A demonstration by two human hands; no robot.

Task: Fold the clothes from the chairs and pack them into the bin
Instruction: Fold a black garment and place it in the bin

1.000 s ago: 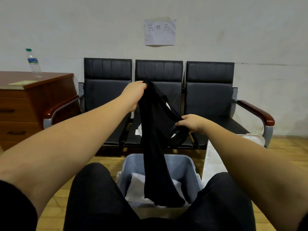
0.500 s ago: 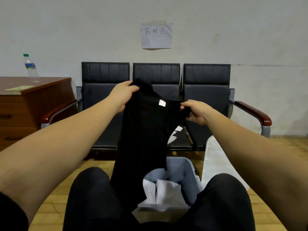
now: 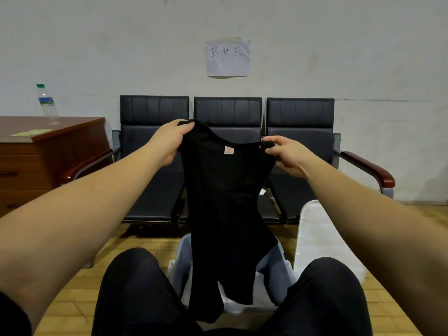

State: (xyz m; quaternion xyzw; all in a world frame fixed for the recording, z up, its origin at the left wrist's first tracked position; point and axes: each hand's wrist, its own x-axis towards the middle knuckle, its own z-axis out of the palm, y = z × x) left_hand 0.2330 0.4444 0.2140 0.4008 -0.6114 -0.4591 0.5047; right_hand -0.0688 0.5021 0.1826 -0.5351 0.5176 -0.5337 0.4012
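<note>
A black sleeveless top (image 3: pixel 225 214) hangs spread out in front of me, its pink neck label facing me. My left hand (image 3: pixel 169 141) grips its left shoulder strap and my right hand (image 3: pixel 284 155) pinches the right strap. The hem drops into a pale blue bin (image 3: pixel 276 270) on the floor between my knees. White folded cloth (image 3: pixel 230 304) shows at the bin's bottom, mostly hidden by the top. Behind stand three joined black chairs (image 3: pixel 300 132); a small white scrap (image 3: pixel 262 191) lies on the middle seat.
A white bin lid (image 3: pixel 315 238) leans on the floor at the right of the bin. A wooden desk (image 3: pixel 48 151) with a water bottle (image 3: pixel 47 105) stands at the left. A paper sign (image 3: pixel 228 58) hangs on the wall. My black-trousered knees flank the bin.
The black top went from a bunched strip to spread flat. My right hand rose from waist height to the right strap and both hands drew apart, level with each other.
</note>
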